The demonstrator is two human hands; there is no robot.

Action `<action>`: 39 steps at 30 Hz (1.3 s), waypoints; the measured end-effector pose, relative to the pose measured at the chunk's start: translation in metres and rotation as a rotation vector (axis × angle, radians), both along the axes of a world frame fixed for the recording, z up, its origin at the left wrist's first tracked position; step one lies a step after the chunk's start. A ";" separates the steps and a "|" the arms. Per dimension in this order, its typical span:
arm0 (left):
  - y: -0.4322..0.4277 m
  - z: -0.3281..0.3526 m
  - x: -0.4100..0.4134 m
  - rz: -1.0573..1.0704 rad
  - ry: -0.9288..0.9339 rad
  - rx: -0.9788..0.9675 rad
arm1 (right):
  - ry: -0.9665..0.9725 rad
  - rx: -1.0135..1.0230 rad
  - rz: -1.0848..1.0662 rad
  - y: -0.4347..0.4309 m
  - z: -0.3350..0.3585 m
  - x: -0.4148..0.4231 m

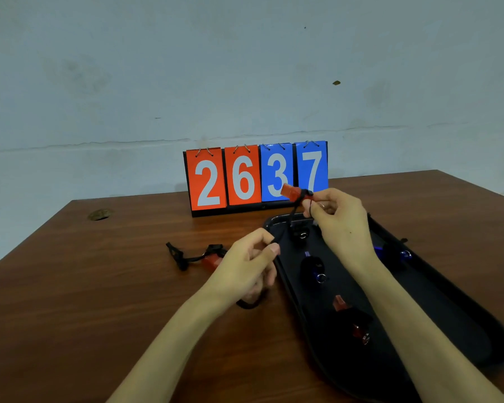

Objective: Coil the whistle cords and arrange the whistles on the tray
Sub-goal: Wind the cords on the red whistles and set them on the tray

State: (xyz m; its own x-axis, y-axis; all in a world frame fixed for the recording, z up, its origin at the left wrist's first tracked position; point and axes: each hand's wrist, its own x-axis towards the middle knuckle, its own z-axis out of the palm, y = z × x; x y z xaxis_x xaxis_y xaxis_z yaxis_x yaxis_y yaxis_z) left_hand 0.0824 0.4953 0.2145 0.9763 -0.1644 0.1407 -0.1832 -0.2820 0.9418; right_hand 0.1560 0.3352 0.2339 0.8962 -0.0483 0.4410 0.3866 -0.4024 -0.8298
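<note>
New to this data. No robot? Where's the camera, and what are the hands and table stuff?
No robot here: a person works with bare hands, and the single picture comes from a wide-angle camera on their head, looking forward and down. The right hand holds up a red whistle; the left hand pinches its black cord lower down. On the wooden table lies a black tray with several whistles in it, one a blue whistle. A second red whistle with bundled cord lies on the table left of the tray. A flip scoreboard reading 2637 stands at the back.
</note>
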 end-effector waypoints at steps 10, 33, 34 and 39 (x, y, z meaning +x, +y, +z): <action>0.007 0.004 0.000 0.188 -0.304 0.094 | -0.014 -0.439 0.051 0.002 -0.007 -0.002; 0.021 0.007 0.006 0.411 -0.275 0.075 | 0.180 -0.332 0.824 0.004 0.009 -0.019; 0.021 0.007 0.007 0.415 -0.255 0.055 | 0.170 -0.319 0.823 0.005 0.010 -0.019; 0.019 0.009 0.008 0.333 -0.111 -0.083 | 0.182 -0.156 0.769 0.004 0.014 -0.022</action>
State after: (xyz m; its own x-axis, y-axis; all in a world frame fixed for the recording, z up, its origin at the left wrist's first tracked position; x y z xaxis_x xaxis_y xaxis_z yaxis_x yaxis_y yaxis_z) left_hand 0.0905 0.5139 0.2236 0.9523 0.1771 0.2484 -0.1965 -0.2668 0.9435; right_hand 0.1344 0.3393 0.2481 0.7121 0.6613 0.2359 0.4671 -0.1953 -0.8624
